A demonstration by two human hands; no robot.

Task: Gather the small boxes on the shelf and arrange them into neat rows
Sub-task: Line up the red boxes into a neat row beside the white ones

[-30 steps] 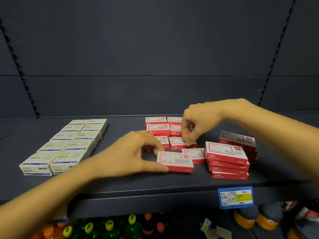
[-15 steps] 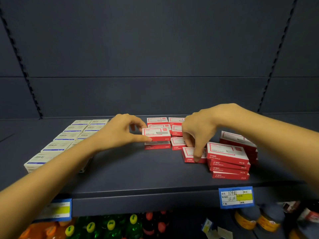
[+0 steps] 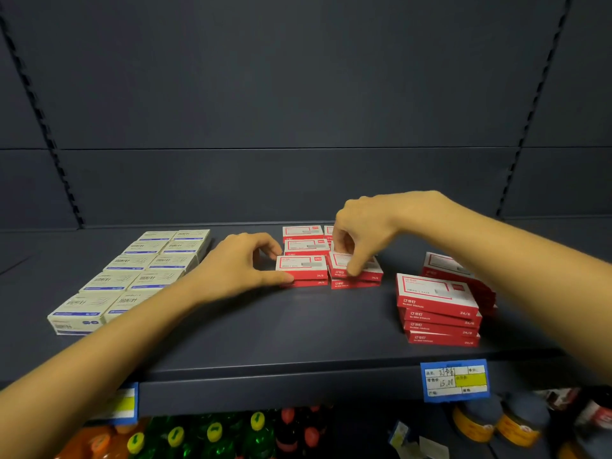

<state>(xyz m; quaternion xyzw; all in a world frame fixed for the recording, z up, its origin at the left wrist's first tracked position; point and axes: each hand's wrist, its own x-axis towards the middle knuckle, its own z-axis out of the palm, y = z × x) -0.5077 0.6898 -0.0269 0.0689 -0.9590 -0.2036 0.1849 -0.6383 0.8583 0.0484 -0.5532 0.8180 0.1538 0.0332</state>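
Small red boxes stand in two short columns at mid shelf. My left hand (image 3: 243, 265) grips the front left red box (image 3: 300, 267), which lies on top of another red box. My right hand (image 3: 362, 231) pinches the front right red box (image 3: 356, 270), tilted slightly on the box under it. More red boxes (image 3: 303, 241) sit in rows behind these. A stack of red boxes (image 3: 437, 308) stands apart to the right, with another stack (image 3: 443, 265) behind it, partly hidden by my right forearm.
White and blue boxes (image 3: 132, 273) lie in two neat rows on the left of the dark shelf (image 3: 265, 332). A blue price tag (image 3: 455, 379) hangs on the shelf's front edge. Bottles and jars fill the shelf below.
My left hand set its red box on top of the front left stack. My right hand lifted a loose box from the shelf front onto the front right stack.
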